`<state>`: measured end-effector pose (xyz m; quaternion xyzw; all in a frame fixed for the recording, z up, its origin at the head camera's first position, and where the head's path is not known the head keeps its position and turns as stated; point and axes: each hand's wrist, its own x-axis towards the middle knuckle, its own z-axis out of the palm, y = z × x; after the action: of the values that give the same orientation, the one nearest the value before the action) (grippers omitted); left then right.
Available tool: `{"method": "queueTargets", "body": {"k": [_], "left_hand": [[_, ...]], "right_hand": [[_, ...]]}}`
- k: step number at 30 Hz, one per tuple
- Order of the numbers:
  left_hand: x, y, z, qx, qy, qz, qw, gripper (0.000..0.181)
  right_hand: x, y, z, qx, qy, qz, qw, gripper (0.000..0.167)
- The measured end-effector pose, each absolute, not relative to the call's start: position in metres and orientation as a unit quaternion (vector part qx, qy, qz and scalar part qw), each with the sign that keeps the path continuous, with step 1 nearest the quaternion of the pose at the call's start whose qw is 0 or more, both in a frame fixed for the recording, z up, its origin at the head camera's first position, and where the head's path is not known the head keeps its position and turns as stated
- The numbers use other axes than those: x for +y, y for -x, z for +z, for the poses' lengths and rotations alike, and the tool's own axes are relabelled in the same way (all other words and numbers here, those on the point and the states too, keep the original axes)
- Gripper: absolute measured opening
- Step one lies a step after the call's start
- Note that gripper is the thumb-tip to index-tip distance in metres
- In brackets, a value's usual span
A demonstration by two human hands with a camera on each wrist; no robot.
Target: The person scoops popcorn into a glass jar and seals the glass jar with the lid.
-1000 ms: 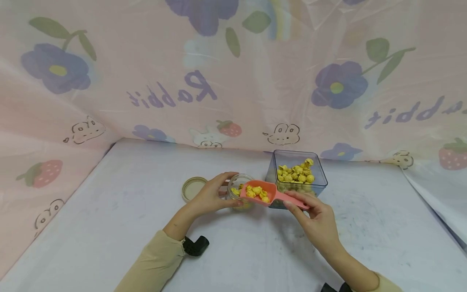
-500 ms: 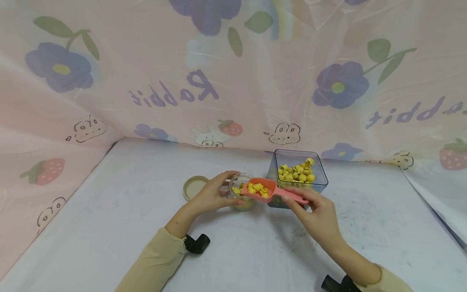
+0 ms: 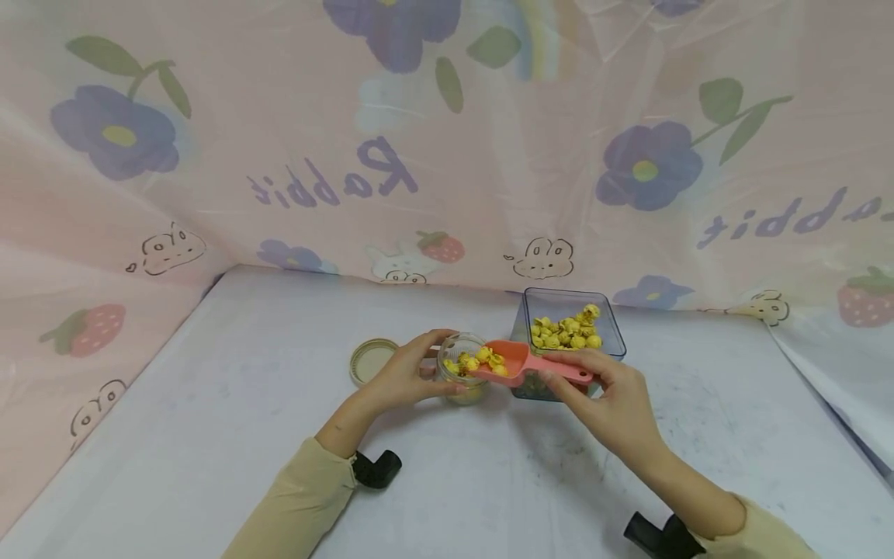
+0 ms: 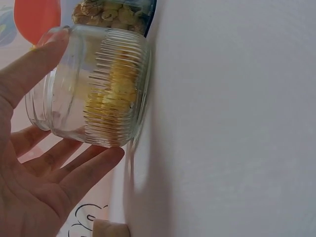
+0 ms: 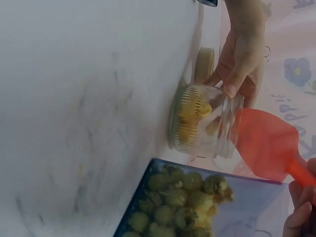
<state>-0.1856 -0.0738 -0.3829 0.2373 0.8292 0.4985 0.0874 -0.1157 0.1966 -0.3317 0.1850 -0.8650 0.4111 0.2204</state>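
A ribbed glass jar stands on the table with yellow popcorn in its lower part. My left hand holds it from the left, thumb on the near side and fingers on the far side. In my right hand is a coral-pink scoop, pinched by its handle. The scoop's front lip is over the jar's mouth, tipped down to the left, with popcorn pieces at that lip. Behind the scoop, a clear bluish square container holds more popcorn. In the right wrist view, the scoop touches the jar's rim.
A round, pale gold lid lies on the white table left of the jar. A pink printed sheet rises behind and at the left. Black pieces sit at both wrists.
The right hand has tilted the scoop toward the jar. Its popcorn has slid to the front lip and over the jar's mouth. The left hand and jar have stayed in place.
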Motion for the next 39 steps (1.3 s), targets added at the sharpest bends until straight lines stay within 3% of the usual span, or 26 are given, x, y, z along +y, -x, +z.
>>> {"method": "queueTargets", "body": {"k": [16, 39], "left_hand": [[-0.073, 0.184, -0.383, 0.83, -0.232, 0.5, 0.086, 0.078], [-0.073, 0.186, -0.385, 0.823, -0.239, 0.509, 0.085, 0.076]], "right_hand": [[0.198, 0.113, -0.328, -0.871, -0.19, 0.395, 0.222, 0.027], [0.209, 0.107, -0.358, -0.865, -0.185, 0.403, 0.235, 0.032]]}}
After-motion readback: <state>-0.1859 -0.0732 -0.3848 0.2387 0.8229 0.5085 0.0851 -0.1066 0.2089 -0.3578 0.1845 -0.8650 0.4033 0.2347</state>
